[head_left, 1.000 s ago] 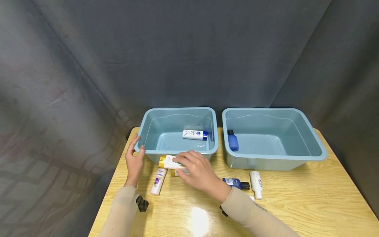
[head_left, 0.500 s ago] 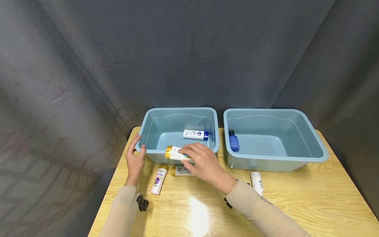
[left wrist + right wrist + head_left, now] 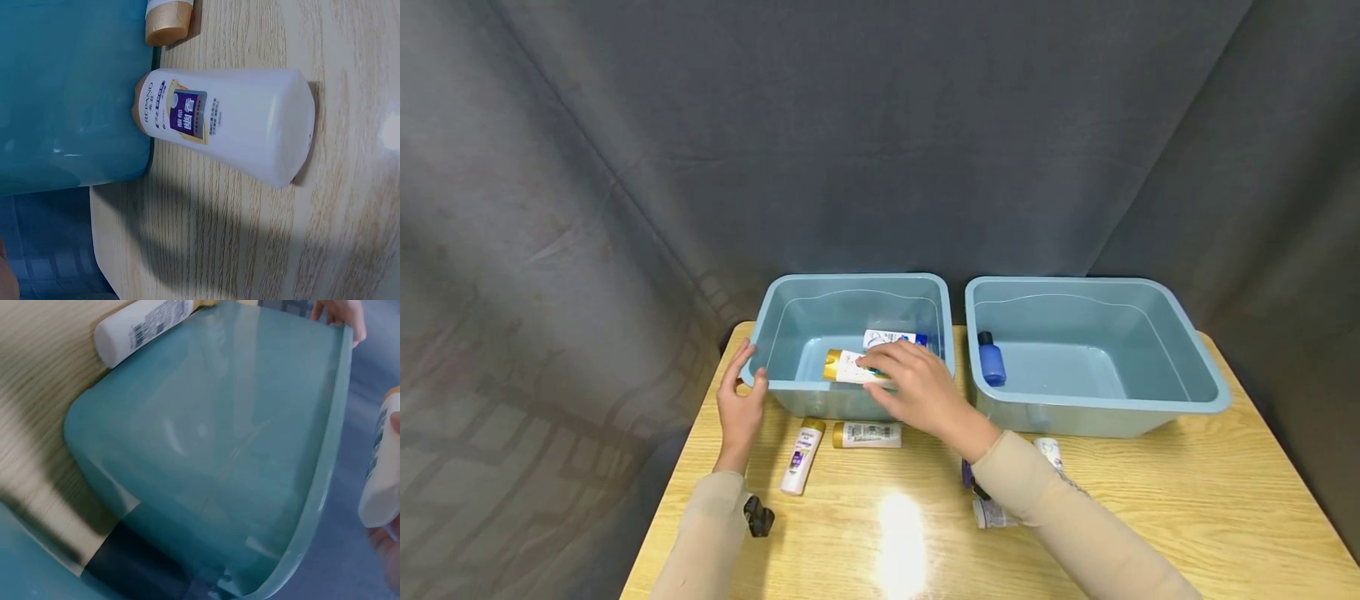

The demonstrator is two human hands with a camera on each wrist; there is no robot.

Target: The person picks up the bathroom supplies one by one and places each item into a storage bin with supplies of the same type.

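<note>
My right hand [image 3: 880,368] grips a white bottle with a gold cap [image 3: 844,367] and holds it lying sideways over the front of the left blue bin [image 3: 772,327]. The right wrist view shows that held bottle [image 3: 380,472] just past the bin's rim [image 3: 325,469]. A white bottle with a blue cap [image 3: 891,337] lies inside the bin behind it. My left hand [image 3: 741,392] rests with straight fingers against the bin's front left corner, thumb at the rim. A white bottle with a purple label [image 3: 802,455] lies on the table below it, large in the left wrist view [image 3: 225,122].
A second blue bin [image 3: 1180,333] to the right holds a small blue bottle [image 3: 991,360]. On the wooden table [image 3: 1187,500] lie another gold-capped white bottle [image 3: 867,434] and more small bottles [image 3: 1051,450] partly hidden by my right sleeve. Dark cloth hangs behind.
My right hand lifted the gold-capped bottle off the table and carried it up and forward over the left bin's front rim. The left hand stayed at the bin's corner.
</note>
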